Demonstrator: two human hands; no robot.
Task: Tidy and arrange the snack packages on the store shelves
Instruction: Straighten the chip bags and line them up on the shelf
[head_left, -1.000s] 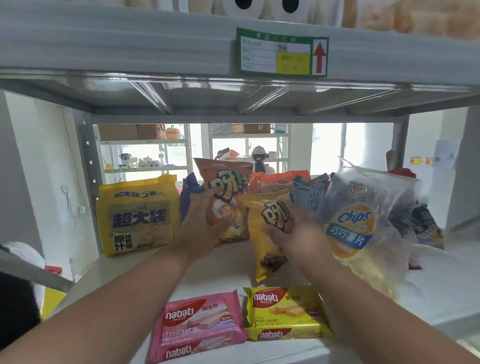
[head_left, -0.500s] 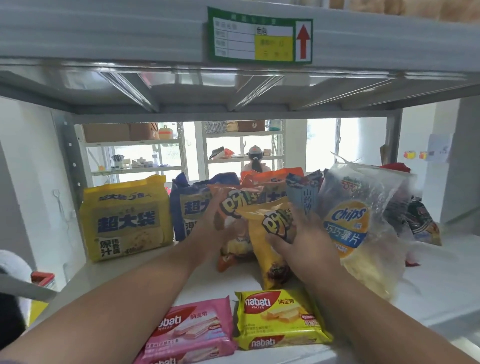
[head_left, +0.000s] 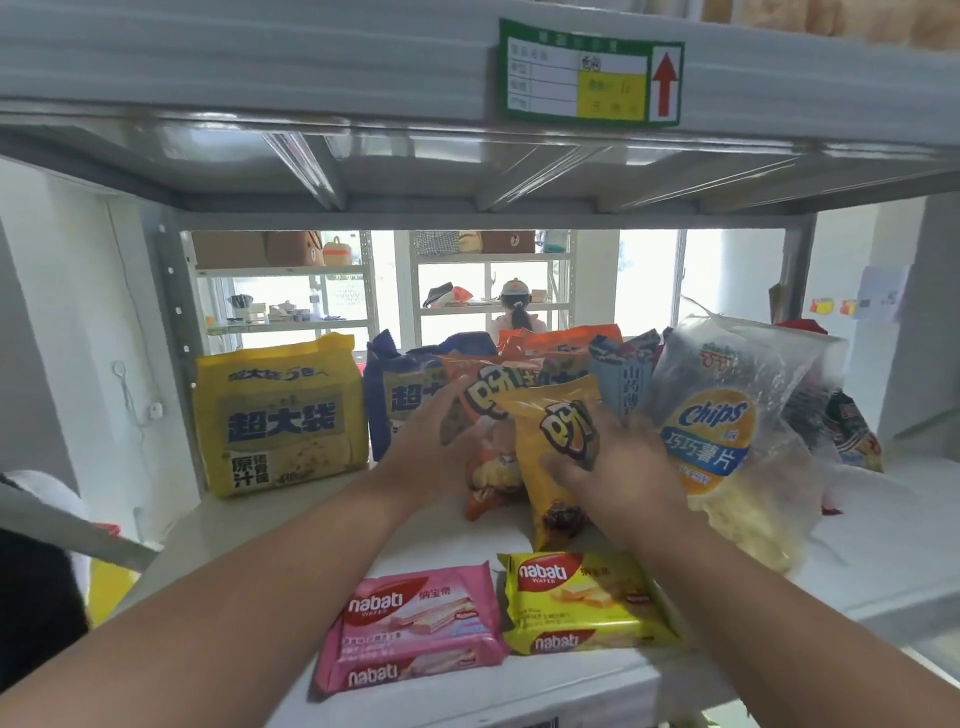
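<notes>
Both grips are on puffed-snack bags at twelve o'clock: my left hand (head_left: 434, 441) curls round the orange bag (head_left: 485, 452), my right hand (head_left: 613, 467) clasps the yellow bag (head_left: 550, 447) just beside it. Nearest me, at six o'clock, the pink wafer pack (head_left: 415, 629) and yellow wafer pack (head_left: 582, 603) already lie flat, side by side. Beyond, a clear chips bag (head_left: 727, 415) leans at two o'clock amid a jumble needing sorting; a noodle multipack (head_left: 280, 415) stands at ten. I judge the white shelf (head_left: 883, 525) half tidied. Far behind stand more racks and a person.
</notes>
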